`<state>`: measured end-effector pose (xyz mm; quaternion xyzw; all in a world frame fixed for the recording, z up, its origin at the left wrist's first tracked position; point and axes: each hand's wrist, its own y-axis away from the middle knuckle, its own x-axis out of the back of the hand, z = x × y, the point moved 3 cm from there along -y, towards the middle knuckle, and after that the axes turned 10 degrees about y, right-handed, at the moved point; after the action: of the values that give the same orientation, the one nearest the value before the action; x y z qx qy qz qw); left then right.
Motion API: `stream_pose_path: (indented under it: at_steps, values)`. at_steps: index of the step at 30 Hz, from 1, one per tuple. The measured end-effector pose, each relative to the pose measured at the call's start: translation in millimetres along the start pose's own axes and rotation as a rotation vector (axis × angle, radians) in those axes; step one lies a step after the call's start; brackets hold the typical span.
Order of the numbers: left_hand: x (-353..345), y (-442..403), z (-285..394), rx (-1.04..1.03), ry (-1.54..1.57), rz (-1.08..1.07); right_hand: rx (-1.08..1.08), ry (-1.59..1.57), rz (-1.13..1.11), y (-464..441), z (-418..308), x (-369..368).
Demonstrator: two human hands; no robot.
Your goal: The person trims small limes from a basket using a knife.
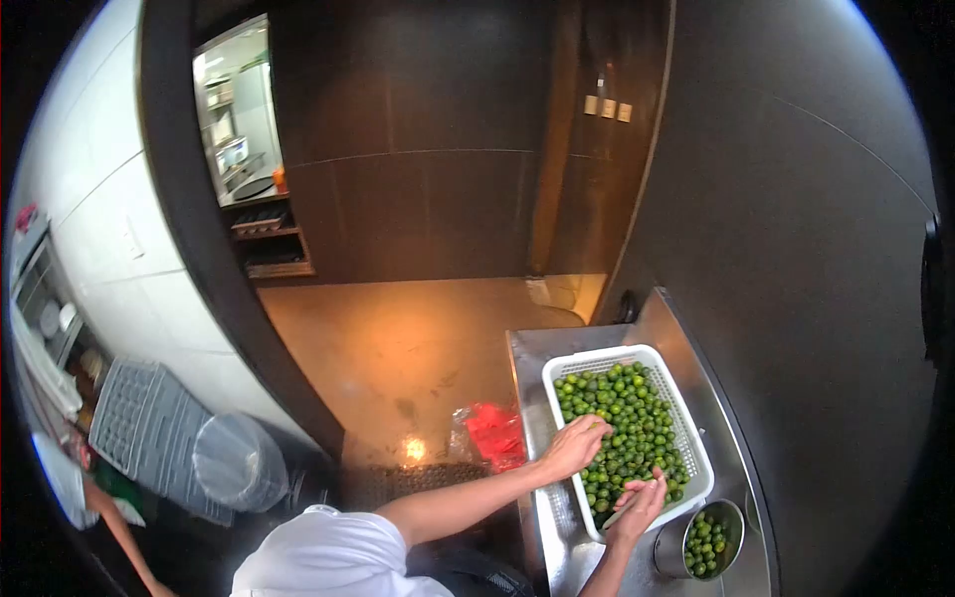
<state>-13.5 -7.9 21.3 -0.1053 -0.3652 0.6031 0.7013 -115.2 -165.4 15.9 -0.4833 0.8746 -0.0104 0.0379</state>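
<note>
A large heap of small round green citrus fruits [627, 408] is held in a white perforated rectangular plastic basket [597, 355], which is set on a shiny stainless-steel counter [534, 403], between its left and right edges and near its far end. The left hand [577, 448] is reached across the basket's left rim, its fingers bent narrowly over the fruits; whether one is gripped cannot be told. The right hand [640, 499] is placed over the basket's near end with its fingers curled; a thin pale strip is seen beside them, but what it is, and whether it is held, cannot be made out. Just beside the basket's near right corner, toward the counter's right edge, a round steel pot [670, 553] is partly filled with similar green fruits. Beyond the counter's left edge, a crumpled red plastic bag [494, 436] is seen on the brown floor [368, 328].
</note>
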Motion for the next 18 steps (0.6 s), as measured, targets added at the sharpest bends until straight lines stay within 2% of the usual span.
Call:
stream_pose_path:
  at_steps: [2, 4, 5, 6, 7, 9, 11, 13, 14, 15, 16, 18]
  values:
    - [5.8, -5.3, -0.2, 0.058, 0.100, -0.002, -0.019, 0.064, -0.004, 0.9, -4.6, -4.1]
    - [13.8, -33.6, -24.2, 0.416, 0.516, 0.149, -0.032, 0.044, 0.020, -2.5, -1.0, -5.0]
    - [36.7, -69.1, -22.9, 0.387, 0.514, 0.198, -0.038, 0.016, 0.041, -7.1, 1.1, -4.0]
    - [63.1, -110.2, 6.0, 0.274, 0.725, 0.338, -0.056, -0.001, 0.065, -6.5, 5.1, 0.2]
    - [85.7, -151.1, 23.7, -0.009, 0.762, 0.415, -0.042, -0.028, 0.096, -5.6, 4.3, -0.2]
    - [125.9, -205.4, 82.4, -0.068, 0.854, 0.328, -0.005, -0.002, 0.140, -5.4, 6.0, -0.7]
    - [119.8, -227.1, 90.8, -0.114, 0.568, 0.267, -0.032, 0.050, 0.150, -4.9, 6.5, 0.2]
    - [90.6, -214.0, 82.5, -0.252, 0.451, 0.147, -0.079, 0.092, 0.129, -2.6, 0.8, -5.8]
    - [64.5, -192.6, 59.8, -0.147, 0.478, 0.065, -0.082, 0.135, 0.134, -3.3, -0.4, -6.9]
    - [36.7, -161.2, 34.0, -0.174, 0.353, 0.040, -0.088, 0.177, 0.142, -2.9, 0.6, -6.4]
    - [3.7, -123.3, -0.4, -0.040, 0.445, -0.154, -0.093, 0.152, 0.181, -3.1, 4.1, -5.2]
    - [-33.9, -48.3, -25.8, 0.407, 0.749, -0.385, -0.109, 0.104, 0.259, 0.4, 3.7, -3.5]
